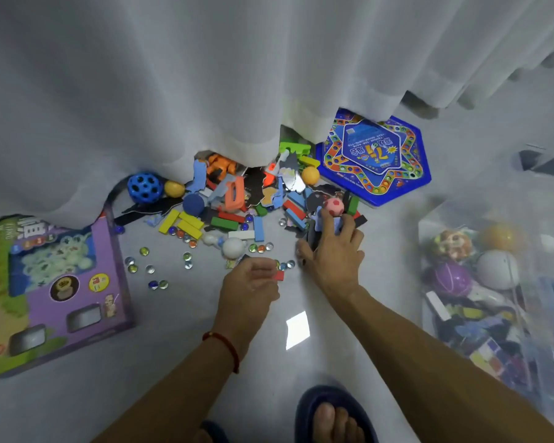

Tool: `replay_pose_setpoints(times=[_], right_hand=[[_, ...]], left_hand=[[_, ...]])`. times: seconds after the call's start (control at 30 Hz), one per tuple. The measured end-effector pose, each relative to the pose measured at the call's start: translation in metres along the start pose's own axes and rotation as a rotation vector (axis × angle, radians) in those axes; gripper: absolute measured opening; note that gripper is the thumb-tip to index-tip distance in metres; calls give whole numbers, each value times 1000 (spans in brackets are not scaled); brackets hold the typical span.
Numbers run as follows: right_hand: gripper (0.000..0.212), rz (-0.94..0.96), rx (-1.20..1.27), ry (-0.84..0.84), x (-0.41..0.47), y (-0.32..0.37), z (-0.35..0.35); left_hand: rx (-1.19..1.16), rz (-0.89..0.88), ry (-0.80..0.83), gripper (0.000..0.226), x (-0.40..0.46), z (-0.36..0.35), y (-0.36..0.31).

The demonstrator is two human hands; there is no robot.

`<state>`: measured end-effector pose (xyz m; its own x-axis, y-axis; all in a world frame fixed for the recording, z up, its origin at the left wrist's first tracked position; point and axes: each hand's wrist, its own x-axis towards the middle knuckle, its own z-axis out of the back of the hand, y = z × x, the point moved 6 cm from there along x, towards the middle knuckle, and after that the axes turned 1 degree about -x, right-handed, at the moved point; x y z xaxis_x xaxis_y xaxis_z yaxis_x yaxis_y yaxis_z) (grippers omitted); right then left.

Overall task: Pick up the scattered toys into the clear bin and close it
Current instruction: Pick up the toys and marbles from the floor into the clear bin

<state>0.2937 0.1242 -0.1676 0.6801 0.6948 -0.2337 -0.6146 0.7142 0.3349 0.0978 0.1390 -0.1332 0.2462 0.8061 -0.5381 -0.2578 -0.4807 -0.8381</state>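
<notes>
Slippered, our foot (pixel 331 417) anchors a crouch over toys heaped against the curtain (pixel 205 75).

We curl our left hand (pixel 251 282) so its fingers (pixel 266 266) pinch a small red block (pixel 279 275) just off the floor (pixel 173 362). Our right hand (pixel 333 251) spreads over dark puzzle pieces (pixel 314 231) below a pink ball (pixel 334 206), fingers closing round them, likely to gather several at once. At our right the clear bin (pixel 499 298) stands lidless and part-filled, within reach for dropping.

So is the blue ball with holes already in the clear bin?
No, the blue holed ball lies on the floor by the curtain, far from the clear bin.
</notes>
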Motion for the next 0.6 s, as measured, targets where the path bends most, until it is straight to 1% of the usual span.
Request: replay_pose_setpoints(times=[0.07, 0.17, 0.3, 0.43, 0.53, 0.57, 0.6], right_hand=[[72, 31, 16, -64, 1, 3, 4], [60, 72, 57, -98, 3, 8, 9], [49, 92, 211, -152, 9, 4, 13], [42, 0, 425, -183, 14, -5, 20], [42, -155, 704, -171, 6, -13, 33], [42, -212, 795, -189, 1, -17, 39], [43, -262, 866, -207, -5, -20, 43]], left_hand=[[11, 10, -10, 28, 0, 5, 5], [-6, 19, -10, 33, 1, 12, 8], [-74, 27, -24, 32, 2, 17, 7], [-116, 0, -22, 30, 2, 17, -1], [-150, -29, -9, 29, 2, 17, -5], [-119, -43, -15, 28, 2, 17, -4], [-23, -73, -30, 26, 1, 19, -2]])
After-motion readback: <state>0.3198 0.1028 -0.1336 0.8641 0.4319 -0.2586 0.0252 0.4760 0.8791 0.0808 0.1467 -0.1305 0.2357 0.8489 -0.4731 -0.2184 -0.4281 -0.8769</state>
